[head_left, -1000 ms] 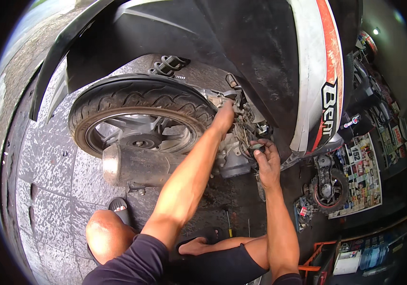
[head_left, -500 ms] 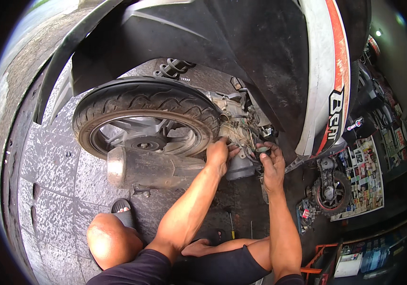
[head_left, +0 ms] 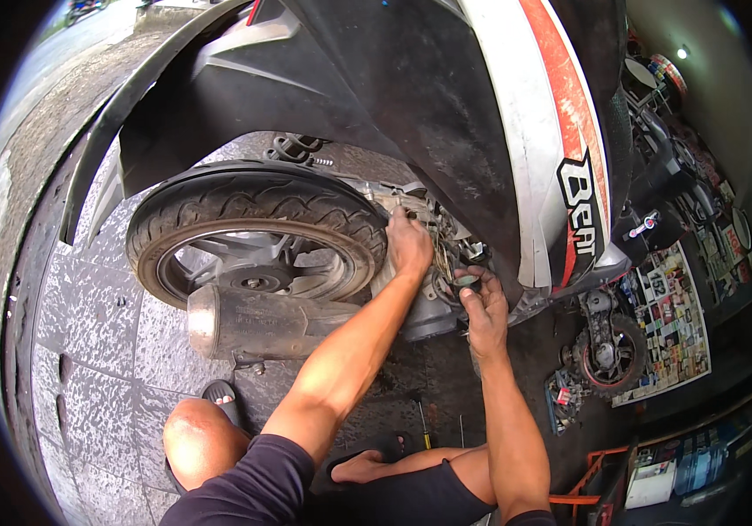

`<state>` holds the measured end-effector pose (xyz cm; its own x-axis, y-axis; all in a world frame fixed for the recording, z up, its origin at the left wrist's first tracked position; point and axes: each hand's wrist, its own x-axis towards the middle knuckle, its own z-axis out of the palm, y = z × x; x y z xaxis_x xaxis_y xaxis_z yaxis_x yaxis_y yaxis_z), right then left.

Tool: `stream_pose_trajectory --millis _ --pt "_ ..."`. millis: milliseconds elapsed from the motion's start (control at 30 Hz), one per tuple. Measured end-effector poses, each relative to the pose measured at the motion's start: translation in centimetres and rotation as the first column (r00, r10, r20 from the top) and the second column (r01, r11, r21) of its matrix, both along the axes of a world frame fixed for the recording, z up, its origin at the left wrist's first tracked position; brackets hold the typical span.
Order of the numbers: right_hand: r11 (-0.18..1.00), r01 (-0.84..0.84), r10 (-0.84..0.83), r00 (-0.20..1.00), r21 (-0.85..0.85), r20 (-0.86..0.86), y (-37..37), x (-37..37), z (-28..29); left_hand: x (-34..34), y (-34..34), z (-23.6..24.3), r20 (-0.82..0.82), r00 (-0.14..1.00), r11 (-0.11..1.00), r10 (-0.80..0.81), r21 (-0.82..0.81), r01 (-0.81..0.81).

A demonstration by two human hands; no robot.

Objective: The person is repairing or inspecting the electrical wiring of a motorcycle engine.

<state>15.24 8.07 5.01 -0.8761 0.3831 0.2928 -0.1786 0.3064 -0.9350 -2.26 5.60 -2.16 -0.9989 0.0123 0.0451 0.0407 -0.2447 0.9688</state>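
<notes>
In front of me, the rear of a scooter shows its black body panel (head_left: 376,88), rear wheel (head_left: 257,197) and grey muffler (head_left: 262,326). My left hand (head_left: 409,244) reaches over the engine (head_left: 433,317) beside the tyre. Its fingers are curled at the engine's upper part, and what they grip, if anything, is hidden. Lower and to the right, my right hand (head_left: 485,309) pinches a small rounded part (head_left: 464,281), dark with a greenish face, between thumb and fingers. Thin wires and hoses run between the two hands.
A yellow-handled screwdriver (head_left: 427,437) lies on the floor near my foot. On the right are a detached engine with a wheel (head_left: 605,351), a printed sheet (head_left: 678,307), an orange metal frame (head_left: 579,500) and a blue water bottle (head_left: 700,469). The scooter's side panel (head_left: 560,114) overhangs the right hand.
My left hand has moved up and farther into the engine, away from the right hand. The right hand still pinches the small part. The view has shifted slightly.
</notes>
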Motion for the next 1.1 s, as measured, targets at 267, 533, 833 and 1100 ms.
stream_pose_trajectory --millis 267,533,833,1100 --pt "1.000 -0.004 0.004 1.000 -0.012 -0.018 -0.3 -0.3 0.1 1.1 -2.0 -0.3 -0.185 0.961 0.819 -0.203 -0.570 0.064" --pt "0.999 -0.013 0.011 0.999 -0.038 -0.036 -0.9 -0.6 -0.1 1.1 -4.4 -2.6 0.063 0.896 0.744 -0.439 -0.534 0.402" --pt "1.000 -0.027 0.027 1.000 -0.006 0.001 -0.3 0.0 0.3 6.4 -8.1 0.0 -0.312 0.910 0.796 -0.275 -0.605 0.033" --pt "0.997 -0.080 0.080 0.996 -0.006 0.025 0.4 -0.3 0.4 7.4 -9.3 0.7 -0.395 0.894 0.862 -0.211 -0.506 -0.021"
